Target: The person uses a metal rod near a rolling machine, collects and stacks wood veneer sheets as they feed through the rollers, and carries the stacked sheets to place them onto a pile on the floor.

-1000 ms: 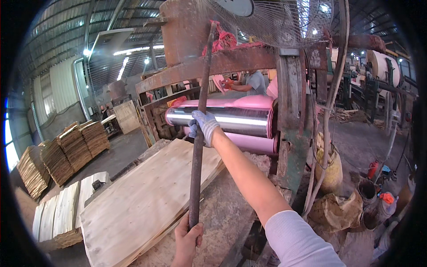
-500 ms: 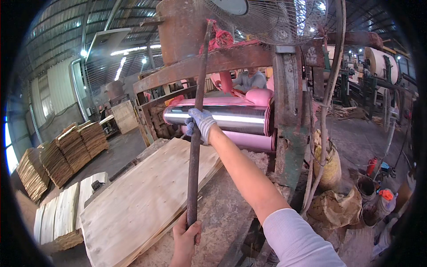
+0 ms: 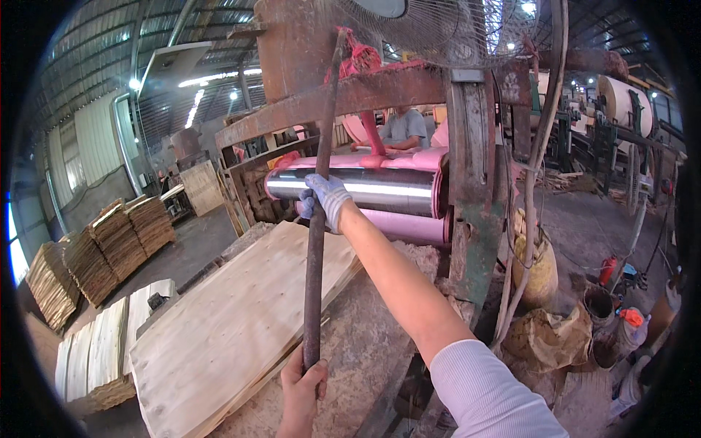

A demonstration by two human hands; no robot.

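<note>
A long dark rod (image 3: 316, 270) stands almost upright in front of me, rising past the rollers toward the rusty crossbeam. Around its lower end my bare left hand (image 3: 301, 385) is closed. Higher up, my right hand (image 3: 330, 198), in a pale striped glove, wraps the rod in front of the shiny steel roller (image 3: 387, 184). Pink liquid coats the roller ends, and a lower pink roller (image 3: 401, 225) lies beneath. A thick pink stream (image 3: 372, 135) hangs down to the top of the rollers. Below the rod's left side lies a stack of pale wood veneer sheets (image 3: 234, 321).
A wire-cage fan (image 3: 431, 29) hangs above the rusty crossbeam (image 3: 343, 102). Beyond the rollers is another person (image 3: 404, 130) in grey. More veneer stacks (image 3: 117, 248) stand on the left floor. Hoses, a yellow sack (image 3: 537, 266) and a crumpled brown bag (image 3: 551, 336) are at the right.
The pink stream now reaches down to the rollers, and the person beyond has shifted, with an arm lower. Both my hands keep their hold on the rod, which has barely moved.
</note>
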